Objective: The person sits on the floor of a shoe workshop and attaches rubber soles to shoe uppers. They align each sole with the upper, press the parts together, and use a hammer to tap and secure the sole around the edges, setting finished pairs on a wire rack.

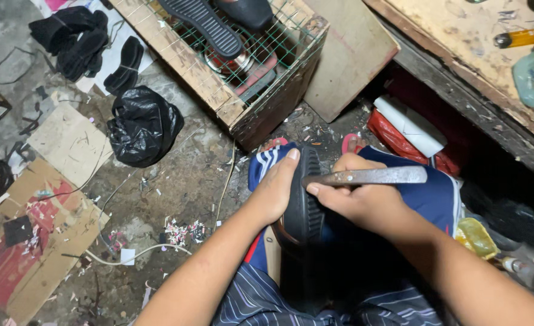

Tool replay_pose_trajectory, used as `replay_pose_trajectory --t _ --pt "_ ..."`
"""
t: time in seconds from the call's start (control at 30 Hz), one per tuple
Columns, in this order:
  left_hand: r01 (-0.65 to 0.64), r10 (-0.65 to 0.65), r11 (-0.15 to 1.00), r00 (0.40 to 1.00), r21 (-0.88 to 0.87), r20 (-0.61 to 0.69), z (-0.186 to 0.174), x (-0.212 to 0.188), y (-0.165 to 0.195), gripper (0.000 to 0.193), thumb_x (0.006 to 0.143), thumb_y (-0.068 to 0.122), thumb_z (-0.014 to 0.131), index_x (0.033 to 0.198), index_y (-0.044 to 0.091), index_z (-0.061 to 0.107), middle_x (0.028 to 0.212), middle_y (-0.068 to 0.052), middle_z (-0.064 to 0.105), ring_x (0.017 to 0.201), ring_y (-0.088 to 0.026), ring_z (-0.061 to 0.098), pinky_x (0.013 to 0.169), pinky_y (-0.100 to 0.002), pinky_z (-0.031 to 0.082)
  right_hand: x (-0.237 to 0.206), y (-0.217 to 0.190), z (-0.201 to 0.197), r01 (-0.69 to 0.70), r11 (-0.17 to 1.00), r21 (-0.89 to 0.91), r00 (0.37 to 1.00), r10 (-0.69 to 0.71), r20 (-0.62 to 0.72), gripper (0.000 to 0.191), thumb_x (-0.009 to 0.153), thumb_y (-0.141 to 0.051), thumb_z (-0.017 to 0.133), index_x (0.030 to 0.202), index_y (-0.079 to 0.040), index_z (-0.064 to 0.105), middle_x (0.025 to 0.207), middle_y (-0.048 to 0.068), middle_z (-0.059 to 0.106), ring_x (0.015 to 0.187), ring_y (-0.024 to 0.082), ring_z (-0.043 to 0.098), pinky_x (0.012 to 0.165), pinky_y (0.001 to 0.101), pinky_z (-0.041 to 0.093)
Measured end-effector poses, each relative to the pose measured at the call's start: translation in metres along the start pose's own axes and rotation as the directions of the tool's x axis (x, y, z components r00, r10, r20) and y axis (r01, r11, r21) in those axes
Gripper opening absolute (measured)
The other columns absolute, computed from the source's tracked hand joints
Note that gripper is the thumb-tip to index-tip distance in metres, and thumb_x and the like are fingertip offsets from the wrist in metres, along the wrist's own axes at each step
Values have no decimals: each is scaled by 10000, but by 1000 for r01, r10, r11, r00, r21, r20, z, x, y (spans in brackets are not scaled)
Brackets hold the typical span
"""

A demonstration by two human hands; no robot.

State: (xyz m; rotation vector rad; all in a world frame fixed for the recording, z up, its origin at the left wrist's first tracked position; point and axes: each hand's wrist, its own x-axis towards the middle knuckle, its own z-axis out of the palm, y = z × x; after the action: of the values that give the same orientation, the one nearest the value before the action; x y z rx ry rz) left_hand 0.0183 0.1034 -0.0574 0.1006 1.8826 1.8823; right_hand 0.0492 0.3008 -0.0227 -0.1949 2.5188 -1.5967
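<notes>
Trimming appears under way: the left hand clasps a black sole edge-up over the lap, while the right hand grips a knife, blade lying across the sole's rim. The next cut likely needs steady bracing. The sole is dark, ridged and thick (its underside is hidden).

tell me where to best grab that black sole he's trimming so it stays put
Grip the black sole around its upper curved edge from the left, as the left hand does: it stands on edge on the lap, so a wrap there steadies it, clear of the knife in the right hand.
</notes>
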Motion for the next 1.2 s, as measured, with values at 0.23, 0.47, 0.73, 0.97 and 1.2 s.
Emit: replay_pose_trajectory --t 0.23,0.47,0.73,0.97,1.2 --pt "-208 222 969 969 131 -104 -14 1 18 433 1097 368 345 1134 2 574 1053 -104 571 1052 -188 525 1002 -328 410 -10 0 -8 -60 922 382 996 78 -32 181 839 -153 801 890 -58 656 783 -1 688 678 66 586 604 248 495" --pt "-235 258 964 941 126 -217 1 -1 -2 432 1095 373 337 1098 24 590 995 -83 575 981 -187 538 953 -329 433 -12 -10 2 -183 931 316 969 226 -103 204 830 -170 793 899 -32 659 745 18 637 650 86 556 580 253 473" --pt "80 -91 994 981 -71 -171 6 0 -5 643 1088 474 248 989 -6 664 956 -101 691 916 -179 628 900 -333 479 -16 -9 11 -272 877 397 947 316 -49 191 852 -167 765 881 -17 651 695 35 626 595 100 552 540 269 444" --pt "-33 37 999 984 24 -174 7 10 -2 557 1091 420 298 1012 -19 633 970 -103 694 929 -182 620 917 -326 482 7 13 14 -164 902 399 963 233 -132 203 873 -165 786 881 -18 646 729 33 631 635 87 547 559 264 449" --pt "-91 101 993 981 70 -165 4 1 18 504 1118 379 339 1028 -38 607 941 -130 648 905 -219 594 891 -349 486 13 14 -10 -185 907 378 980 197 6 164 846 -153 773 870 -39 657 703 38 640 587 114 574 535 285 473"
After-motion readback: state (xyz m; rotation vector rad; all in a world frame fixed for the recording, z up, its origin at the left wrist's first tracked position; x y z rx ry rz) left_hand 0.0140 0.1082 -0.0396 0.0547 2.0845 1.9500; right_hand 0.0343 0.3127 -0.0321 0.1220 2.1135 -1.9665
